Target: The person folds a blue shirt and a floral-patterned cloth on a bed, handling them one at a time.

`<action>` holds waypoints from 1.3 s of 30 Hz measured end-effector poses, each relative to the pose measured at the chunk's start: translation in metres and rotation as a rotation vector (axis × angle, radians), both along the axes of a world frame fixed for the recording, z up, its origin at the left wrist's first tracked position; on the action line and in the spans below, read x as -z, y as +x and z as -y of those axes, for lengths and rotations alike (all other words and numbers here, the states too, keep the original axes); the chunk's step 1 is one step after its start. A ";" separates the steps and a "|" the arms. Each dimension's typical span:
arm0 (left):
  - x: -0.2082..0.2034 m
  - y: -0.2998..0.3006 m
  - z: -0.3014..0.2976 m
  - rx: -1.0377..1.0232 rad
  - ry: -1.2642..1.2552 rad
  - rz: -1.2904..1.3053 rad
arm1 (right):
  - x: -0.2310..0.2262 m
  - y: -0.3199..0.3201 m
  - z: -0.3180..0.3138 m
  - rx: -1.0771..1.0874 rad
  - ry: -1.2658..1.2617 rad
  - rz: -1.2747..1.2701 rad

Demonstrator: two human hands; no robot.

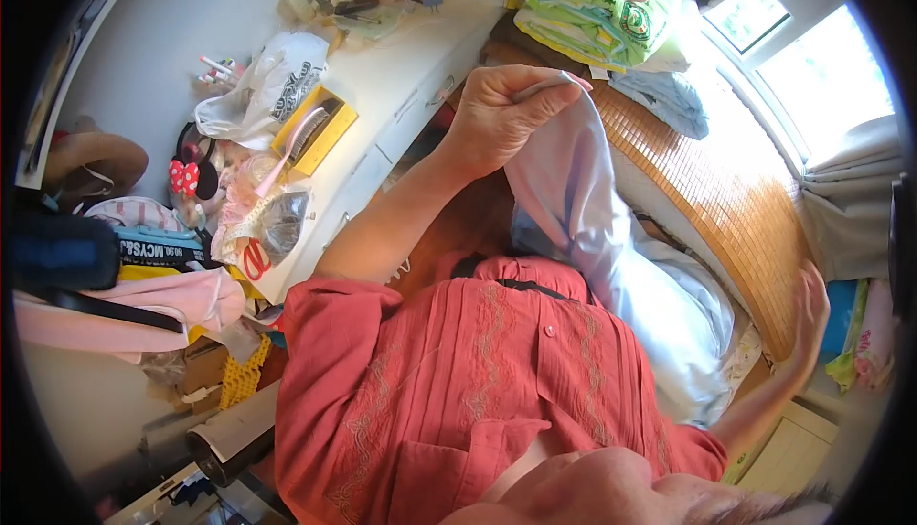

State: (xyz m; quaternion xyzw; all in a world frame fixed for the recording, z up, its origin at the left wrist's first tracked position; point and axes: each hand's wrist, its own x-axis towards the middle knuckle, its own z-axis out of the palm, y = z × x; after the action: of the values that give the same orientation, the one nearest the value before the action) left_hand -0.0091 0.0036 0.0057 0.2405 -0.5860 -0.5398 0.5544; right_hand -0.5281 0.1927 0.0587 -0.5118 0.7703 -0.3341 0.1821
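My left hand (501, 116) is raised near the middle of the view, thumb and fingers pinched on an edge of a pale blue cloth (626, 281). From that pinch the cloth hangs in long folds and spreads down beside my red shirt, toward the right. Whether it is a garment or a sheet I cannot tell. Far to the right, my right hand (812, 307) is stretched out with its fingers extended and nothing visible in it. It is by the end of the woven bed mat (702, 176), apart from the part of the cloth in my left hand.
Folded green bedding (602, 14) is stacked on the bed's far end beside folded light blue fabric (659, 100). Along the left runs a white cabinet (382, 95) bearing a yellow box (330, 138) with a hairbrush, and a white plastic bag (272, 90). Curtains (850, 210) hang at the right.
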 end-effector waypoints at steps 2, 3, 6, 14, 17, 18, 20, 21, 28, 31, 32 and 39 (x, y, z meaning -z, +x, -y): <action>-0.007 -0.004 0.000 0.026 0.048 0.034 | 0.018 0.071 0.052 -0.218 -0.086 0.084; -0.009 -0.010 -0.001 0.029 0.030 0.036 | 0.017 0.106 0.072 -0.351 -0.135 0.034; -0.016 -0.020 -0.005 0.025 -0.016 0.096 | 0.019 0.204 0.129 -0.704 -0.241 0.024; -0.014 -0.029 -0.003 -0.092 -0.002 0.056 | 0.010 0.294 0.200 -1.075 -0.166 0.288; -0.003 -0.023 0.000 -0.184 0.109 0.143 | 0.027 0.304 0.215 -1.075 -0.041 0.506; 0.001 -0.022 0.000 -0.180 0.140 0.111 | 0.031 0.307 0.219 -1.066 -0.003 0.577; 0.006 -0.020 0.001 -0.165 0.194 0.049 | 0.035 0.313 0.223 -1.015 0.020 0.601; 0.009 -0.021 0.002 -0.166 0.202 0.000 | 0.037 0.318 0.225 -1.017 -0.001 0.607; 0.040 -0.025 0.001 -0.037 0.286 0.155 | 0.036 0.318 0.235 -1.015 -0.355 0.320; 0.054 -0.027 0.002 0.072 0.384 0.145 | 0.025 0.317 0.236 -0.982 -0.426 0.281; 0.058 -0.028 0.003 0.087 0.387 0.134 | 0.019 0.317 0.236 -0.972 -0.446 0.267; 0.084 -0.029 0.012 0.177 0.358 0.028 | -0.024 0.310 0.243 -0.870 -0.621 0.203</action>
State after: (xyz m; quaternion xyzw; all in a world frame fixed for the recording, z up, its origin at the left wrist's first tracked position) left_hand -0.0385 -0.0083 -0.0782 0.2903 -0.5074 -0.6785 0.4449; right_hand -0.2181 -0.0501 0.0824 -0.7783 0.3310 -0.4873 0.2171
